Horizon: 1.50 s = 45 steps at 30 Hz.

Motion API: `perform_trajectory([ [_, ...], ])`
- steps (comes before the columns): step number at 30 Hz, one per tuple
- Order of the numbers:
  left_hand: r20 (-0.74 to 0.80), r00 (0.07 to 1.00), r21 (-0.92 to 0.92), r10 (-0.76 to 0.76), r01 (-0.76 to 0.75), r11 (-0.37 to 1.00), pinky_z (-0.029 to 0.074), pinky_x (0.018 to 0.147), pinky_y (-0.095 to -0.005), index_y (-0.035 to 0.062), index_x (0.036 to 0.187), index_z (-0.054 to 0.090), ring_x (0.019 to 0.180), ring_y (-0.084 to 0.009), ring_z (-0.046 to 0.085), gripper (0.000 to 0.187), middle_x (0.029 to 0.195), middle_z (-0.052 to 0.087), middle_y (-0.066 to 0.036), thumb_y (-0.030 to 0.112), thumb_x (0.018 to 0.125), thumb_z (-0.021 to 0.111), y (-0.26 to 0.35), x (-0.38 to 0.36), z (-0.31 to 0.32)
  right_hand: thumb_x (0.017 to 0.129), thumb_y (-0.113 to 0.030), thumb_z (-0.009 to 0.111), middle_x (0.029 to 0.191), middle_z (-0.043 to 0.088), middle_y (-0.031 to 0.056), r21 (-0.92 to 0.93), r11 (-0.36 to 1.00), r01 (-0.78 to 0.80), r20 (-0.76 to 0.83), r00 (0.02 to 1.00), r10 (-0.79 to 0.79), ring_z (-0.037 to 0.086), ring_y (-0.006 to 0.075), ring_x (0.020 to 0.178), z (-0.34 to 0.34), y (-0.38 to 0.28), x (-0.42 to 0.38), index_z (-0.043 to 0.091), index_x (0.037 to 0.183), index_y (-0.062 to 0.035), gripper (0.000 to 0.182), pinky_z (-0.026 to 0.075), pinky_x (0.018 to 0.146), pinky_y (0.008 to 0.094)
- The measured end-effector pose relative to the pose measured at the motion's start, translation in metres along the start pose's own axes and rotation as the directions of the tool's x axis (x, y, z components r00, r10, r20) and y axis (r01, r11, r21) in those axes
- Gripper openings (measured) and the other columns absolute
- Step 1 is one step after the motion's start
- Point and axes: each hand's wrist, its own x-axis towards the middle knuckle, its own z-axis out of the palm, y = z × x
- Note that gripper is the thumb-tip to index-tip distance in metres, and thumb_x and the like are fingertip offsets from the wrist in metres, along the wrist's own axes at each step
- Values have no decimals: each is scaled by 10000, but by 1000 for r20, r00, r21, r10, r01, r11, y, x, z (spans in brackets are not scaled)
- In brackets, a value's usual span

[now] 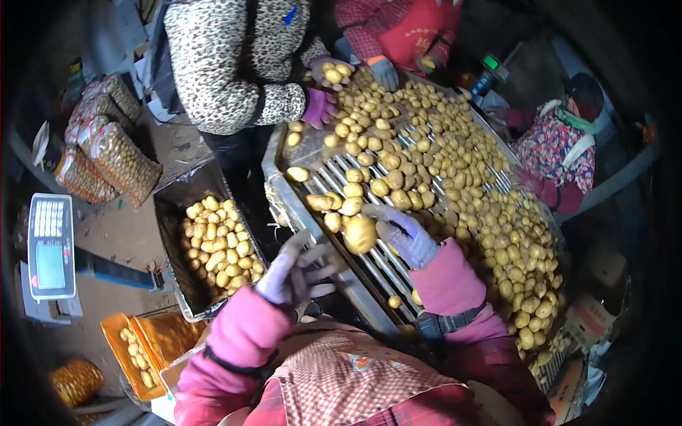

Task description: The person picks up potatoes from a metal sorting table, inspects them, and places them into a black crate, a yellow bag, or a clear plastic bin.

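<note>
My left hand (297,271), in a pale purple glove with dirty fingers, is raised over the near left edge of the sorting table (341,273). Its fingers are spread and nothing is in them. My right hand (408,238), gloved alike, is above the metal rollers (380,266). A large potato (360,235) is at its fingertips, between my two hands, and looks higher than the potatoes on the rollers. Several loose potatoes (352,190) lie just beyond it. A heap of potatoes (462,167) covers much of the table to the right.
A lined crate of potatoes (222,245) stands left of the table. Further left are a digital scale (51,248), filled mesh sacks (121,160) and an orange crate (135,355). Across the table, a co-worker's purple-gloved hand (320,106) and another's grey glove (384,73) are near the potatoes.
</note>
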Motion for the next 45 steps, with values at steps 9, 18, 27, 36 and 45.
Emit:
perform_trajectory([
  [9,44,955,-28,-294,295,955,539,630,-287,117,1260,465,839,-230,652,474,1115,602,-107,470,945,433,-23,65,22,800,-371,611,1243,489,215,-801,471,-371,-372,924,95,489,395,1111,-84,102,-72,494,1254,-103,540,385,960,465],
  [18,137,904,-44,-406,415,909,530,850,-366,62,1357,378,1127,-290,557,557,1274,514,-148,384,920,501,-43,86,23,840,-176,629,1181,585,155,-461,857,-229,16,964,266,604,271,991,-18,67,10,449,1340,-127,533,461,860,343],
  [27,188,918,-95,-350,371,924,546,816,-438,104,1409,258,1094,-356,562,657,1284,437,-207,340,888,580,-49,90,20,782,-407,640,1360,409,255,-492,751,-440,-467,861,199,373,377,1278,-138,183,52,405,1352,-58,708,315,1062,397],
  [36,131,909,-30,-396,403,915,528,850,-403,140,1445,223,1119,-334,547,689,1342,427,-183,373,892,562,-47,101,41,823,-303,653,1317,479,161,-744,658,117,2,985,-173,572,314,1059,-67,102,7,418,1364,-119,617,466,885,405],
  [45,123,950,-76,-288,298,951,421,997,-441,43,1393,312,1181,-292,497,615,1306,471,-170,338,904,541,-54,102,49,839,-255,607,1138,578,202,-563,752,-342,-363,920,146,565,329,1051,-137,154,90,567,1202,-109,394,452,910,386],
])
